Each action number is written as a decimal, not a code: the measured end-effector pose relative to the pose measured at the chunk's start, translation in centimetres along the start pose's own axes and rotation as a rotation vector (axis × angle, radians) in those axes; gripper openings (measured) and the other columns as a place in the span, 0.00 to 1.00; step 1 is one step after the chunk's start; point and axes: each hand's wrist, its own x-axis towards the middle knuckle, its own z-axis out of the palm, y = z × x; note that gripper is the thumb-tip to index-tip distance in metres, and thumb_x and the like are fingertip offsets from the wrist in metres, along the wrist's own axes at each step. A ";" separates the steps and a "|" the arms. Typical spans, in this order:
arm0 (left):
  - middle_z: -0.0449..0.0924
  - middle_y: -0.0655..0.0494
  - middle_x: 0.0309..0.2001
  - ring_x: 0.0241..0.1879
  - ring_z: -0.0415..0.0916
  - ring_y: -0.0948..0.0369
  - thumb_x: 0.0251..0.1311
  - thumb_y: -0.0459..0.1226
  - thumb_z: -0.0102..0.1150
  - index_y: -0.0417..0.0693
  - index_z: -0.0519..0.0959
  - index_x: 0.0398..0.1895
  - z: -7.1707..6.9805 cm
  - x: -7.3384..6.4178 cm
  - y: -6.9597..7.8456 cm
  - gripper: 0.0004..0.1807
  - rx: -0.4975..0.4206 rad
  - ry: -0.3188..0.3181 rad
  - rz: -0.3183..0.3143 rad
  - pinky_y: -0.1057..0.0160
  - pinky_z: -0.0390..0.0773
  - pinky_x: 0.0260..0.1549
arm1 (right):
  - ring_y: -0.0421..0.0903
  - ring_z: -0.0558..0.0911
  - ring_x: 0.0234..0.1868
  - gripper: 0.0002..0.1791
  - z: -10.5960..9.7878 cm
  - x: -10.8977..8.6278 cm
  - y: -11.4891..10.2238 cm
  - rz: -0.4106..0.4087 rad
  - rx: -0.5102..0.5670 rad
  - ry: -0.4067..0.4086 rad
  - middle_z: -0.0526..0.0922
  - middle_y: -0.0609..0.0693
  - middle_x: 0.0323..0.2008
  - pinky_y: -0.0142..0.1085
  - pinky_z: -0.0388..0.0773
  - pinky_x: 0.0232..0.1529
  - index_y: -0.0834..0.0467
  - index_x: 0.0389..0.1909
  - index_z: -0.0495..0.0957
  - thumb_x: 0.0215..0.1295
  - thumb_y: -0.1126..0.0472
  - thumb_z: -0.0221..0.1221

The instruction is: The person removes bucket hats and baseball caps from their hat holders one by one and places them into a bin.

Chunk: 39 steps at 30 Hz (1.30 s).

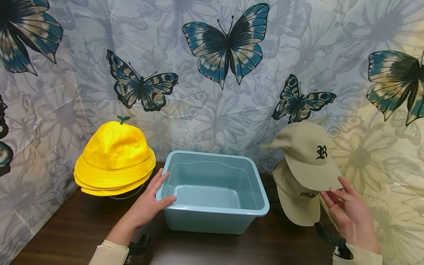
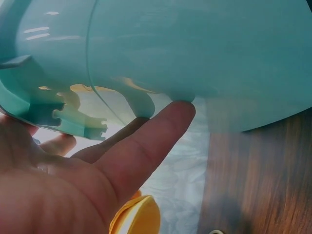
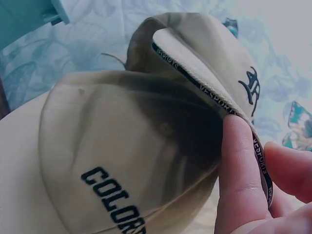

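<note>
A pale blue plastic bin [image 1: 212, 222] stands on the dark table. My left hand [image 1: 148, 200] holds its left rim near the front corner, thumb over the edge. In the left wrist view, long fingers [image 2: 151, 146] lie against the outer wall. On the right, my right hand [image 1: 351, 211] pinches the brim of a beige baseball cap [image 1: 306, 147] with a dark letter R; the right wrist view shows the thumb and fingers on either side of the brim edge. That cap is tilted over a second beige cap [image 1: 298, 208], lettered "COLOR", whose crown it partly covers.
Stacked yellow bucket hats [image 1: 114, 158], the top one bearing a green sprout, sit left of the bin on a thin wire stand [image 1: 127, 195]. A butterfly-patterned cloth [image 1: 218, 110] hangs close behind everything. The dark wooden table [image 1: 66, 235] extends along the front.
</note>
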 end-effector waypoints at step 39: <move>0.31 0.53 0.80 0.75 0.35 0.41 0.62 0.55 0.63 0.52 0.53 0.79 0.1 0.0 -0.1 0.47 -0.004 0.009 0.006 0.30 0.58 0.61 | 0.57 0.82 0.50 0.33 8.4 1.7 2.5 0.312 -0.263 -0.530 0.78 0.57 0.58 0.49 0.80 0.50 0.64 0.66 0.72 0.72 0.82 0.26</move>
